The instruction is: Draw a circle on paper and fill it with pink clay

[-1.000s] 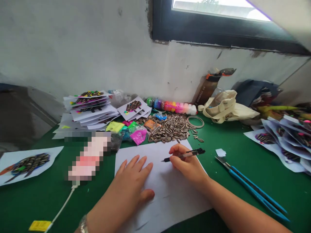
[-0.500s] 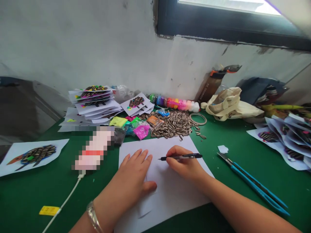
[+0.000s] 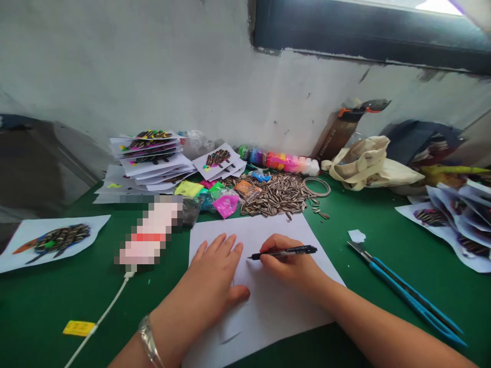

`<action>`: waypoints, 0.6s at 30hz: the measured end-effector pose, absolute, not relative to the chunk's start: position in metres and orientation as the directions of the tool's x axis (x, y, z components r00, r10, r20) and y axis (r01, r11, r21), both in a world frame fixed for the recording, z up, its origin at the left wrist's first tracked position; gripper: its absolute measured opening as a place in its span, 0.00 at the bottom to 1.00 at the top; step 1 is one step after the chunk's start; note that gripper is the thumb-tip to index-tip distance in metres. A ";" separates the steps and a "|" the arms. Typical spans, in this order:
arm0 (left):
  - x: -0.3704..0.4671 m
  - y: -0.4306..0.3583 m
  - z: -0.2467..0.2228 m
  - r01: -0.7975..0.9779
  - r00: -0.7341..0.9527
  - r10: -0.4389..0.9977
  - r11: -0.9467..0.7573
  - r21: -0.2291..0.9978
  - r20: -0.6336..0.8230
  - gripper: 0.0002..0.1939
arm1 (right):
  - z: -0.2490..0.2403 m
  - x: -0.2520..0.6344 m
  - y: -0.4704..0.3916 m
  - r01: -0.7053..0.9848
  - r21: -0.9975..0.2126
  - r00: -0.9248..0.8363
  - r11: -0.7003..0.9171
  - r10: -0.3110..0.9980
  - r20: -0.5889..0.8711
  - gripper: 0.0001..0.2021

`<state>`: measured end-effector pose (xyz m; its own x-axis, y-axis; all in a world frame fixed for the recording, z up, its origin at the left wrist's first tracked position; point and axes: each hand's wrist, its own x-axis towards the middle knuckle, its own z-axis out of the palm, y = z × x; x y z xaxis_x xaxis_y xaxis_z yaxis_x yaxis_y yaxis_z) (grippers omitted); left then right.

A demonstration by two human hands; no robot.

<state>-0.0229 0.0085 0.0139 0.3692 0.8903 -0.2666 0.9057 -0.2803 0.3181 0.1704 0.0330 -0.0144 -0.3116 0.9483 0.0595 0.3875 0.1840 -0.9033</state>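
Over the last second the right hand (image 3: 293,263) has lowered the black ballpoint pen (image 3: 283,251) from a raised slant to nearly level, its tip now close above the white sheet of paper (image 3: 268,306). The left hand (image 3: 213,281) has slid slightly forward on the sheet, so its silver bracelet (image 3: 149,341) now shows fully.

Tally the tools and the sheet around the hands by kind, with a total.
Black pen, in the right hand: 1
White sheet, under the left hand: 1
Blue scissors, on the green table: 1
Total: 3
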 end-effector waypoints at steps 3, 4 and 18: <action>-0.023 0.008 0.014 0.905 0.368 0.892 -0.279 0.322 -0.262 0.34 | -0.015 0.171 0.034 0.382 -0.906 -0.321 0.180 0.946 0.052 0.03; -0.023 0.008 0.013 0.905 0.369 0.891 -0.280 0.320 -0.265 0.34 | -0.015 0.171 0.034 0.380 -0.907 -0.326 0.181 0.944 0.052 0.03; -0.021 0.010 0.014 0.920 0.358 0.881 -0.277 0.278 -0.310 0.36 | -0.019 0.170 0.034 0.433 -0.887 -0.281 0.164 0.959 0.040 0.04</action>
